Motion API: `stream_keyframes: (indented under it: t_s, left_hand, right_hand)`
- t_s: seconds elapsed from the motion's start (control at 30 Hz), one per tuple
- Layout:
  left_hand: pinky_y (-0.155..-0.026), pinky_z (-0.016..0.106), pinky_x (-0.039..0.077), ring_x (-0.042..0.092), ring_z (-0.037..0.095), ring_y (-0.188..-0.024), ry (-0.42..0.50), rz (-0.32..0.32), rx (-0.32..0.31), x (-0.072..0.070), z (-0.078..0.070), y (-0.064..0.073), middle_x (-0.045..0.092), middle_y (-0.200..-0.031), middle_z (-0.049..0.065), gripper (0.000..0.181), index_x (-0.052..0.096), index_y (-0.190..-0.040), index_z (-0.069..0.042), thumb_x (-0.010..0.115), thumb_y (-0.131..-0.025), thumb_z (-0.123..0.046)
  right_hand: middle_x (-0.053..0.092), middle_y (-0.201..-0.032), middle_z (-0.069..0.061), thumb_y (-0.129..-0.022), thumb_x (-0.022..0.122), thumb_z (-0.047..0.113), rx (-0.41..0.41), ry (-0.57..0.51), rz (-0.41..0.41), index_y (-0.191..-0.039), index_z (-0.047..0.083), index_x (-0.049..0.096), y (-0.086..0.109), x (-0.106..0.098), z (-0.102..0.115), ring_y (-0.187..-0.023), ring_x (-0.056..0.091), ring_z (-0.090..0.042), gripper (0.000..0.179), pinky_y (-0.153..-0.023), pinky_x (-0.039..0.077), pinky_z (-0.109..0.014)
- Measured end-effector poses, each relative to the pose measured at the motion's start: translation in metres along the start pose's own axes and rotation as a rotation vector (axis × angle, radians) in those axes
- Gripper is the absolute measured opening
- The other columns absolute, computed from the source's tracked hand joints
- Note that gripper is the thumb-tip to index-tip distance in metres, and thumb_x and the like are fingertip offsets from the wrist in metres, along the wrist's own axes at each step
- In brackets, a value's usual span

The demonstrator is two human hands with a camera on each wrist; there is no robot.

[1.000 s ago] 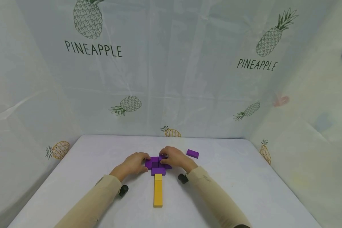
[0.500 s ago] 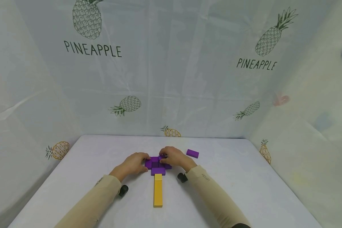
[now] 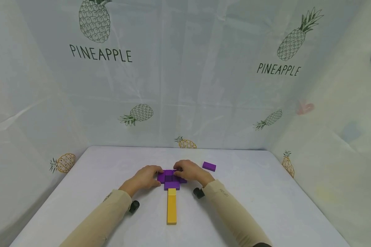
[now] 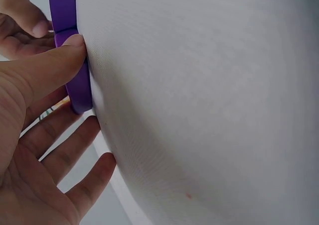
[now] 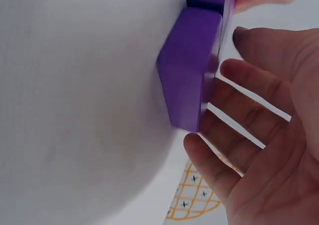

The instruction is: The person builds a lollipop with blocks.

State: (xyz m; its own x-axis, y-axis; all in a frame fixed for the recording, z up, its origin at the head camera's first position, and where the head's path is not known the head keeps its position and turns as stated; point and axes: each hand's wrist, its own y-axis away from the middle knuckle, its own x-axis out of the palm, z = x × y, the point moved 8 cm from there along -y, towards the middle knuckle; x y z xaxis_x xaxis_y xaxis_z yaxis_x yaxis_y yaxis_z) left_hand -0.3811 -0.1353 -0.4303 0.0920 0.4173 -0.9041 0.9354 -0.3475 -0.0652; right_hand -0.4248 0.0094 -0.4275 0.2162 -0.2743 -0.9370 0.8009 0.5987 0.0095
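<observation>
Several purple blocks (image 3: pixel 168 176) are grouped edge to edge on the white table. My left hand (image 3: pixel 146 176) grips the left end block (image 3: pixel 161 177) between thumb and fingers. In the left wrist view the thumb (image 4: pixel 60 60) lies on the near face of a purple block (image 4: pixel 79 90), and the other fingers spread behind it. My right hand (image 3: pixel 188 170) pinches a purple block (image 3: pixel 175 177) at the right of the group with bent thumb and forefinger. In the right wrist view its fingers (image 5: pixel 214 165) fan out beside a slanted purple block (image 5: pixel 187 70).
A column of yellow blocks (image 3: pixel 171 209) runs from the purple group toward me. One loose purple block (image 3: pixel 209 166) lies behind and right of my right hand. Behind the white table (image 3: pixel 126 230) hangs a pale pineapple-print sheet (image 3: pixel 188 75).
My right hand has shifted very slightly toward me over the purple blocks. The left hand and the blocks look the same.
</observation>
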Motion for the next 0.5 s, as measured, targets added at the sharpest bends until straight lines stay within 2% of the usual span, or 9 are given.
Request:
stream_keyframes:
  t_s: [0.17, 0.4, 0.5]
  left_hand:
    - [-0.102, 0.046, 0.042, 0.056, 0.026, -0.113, -0.001, -0.002, 0.003, 0.000, -0.001, 0.001, 0.064, -0.119, 0.006, 0.044, 0.066, -0.117, -0.011, 0.081, -0.077, -0.019]
    - [-0.101, 0.046, 0.042, 0.056, 0.027, -0.114, -0.008, -0.010, 0.009, 0.000, -0.002, 0.001, 0.064, -0.119, 0.006, 0.043, 0.066, -0.116, -0.012, 0.081, -0.076, -0.019]
    - [-0.101, 0.046, 0.042, 0.056, 0.027, -0.114, -0.008, -0.008, 0.006, 0.000, -0.002, 0.001, 0.064, -0.119, 0.006, 0.043, 0.066, -0.116, -0.012, 0.081, -0.076, -0.019]
  right_hand:
    - [0.065, -0.108, 0.003, -0.091, 0.064, 0.033, 0.018, -0.002, -0.009, -0.119, 0.012, 0.065, 0.008, -0.007, -0.010, -0.098, 0.057, -0.012, 0.035, -0.091, 0.049, -0.033]
    - [0.061, -0.117, 0.003, -0.076, 0.076, 0.038, 0.059, -0.026, 0.058, -0.126, 0.012, 0.061, 0.021, -0.009, -0.021, -0.107, 0.054, -0.015, 0.058, -0.098, 0.045, -0.038]
    - [0.061, -0.119, 0.004, -0.074, 0.078, 0.038, 0.057, -0.030, 0.069, -0.126, 0.014, 0.060, 0.024, -0.008, -0.024, -0.109, 0.054, -0.015, 0.061, -0.099, 0.044, -0.038]
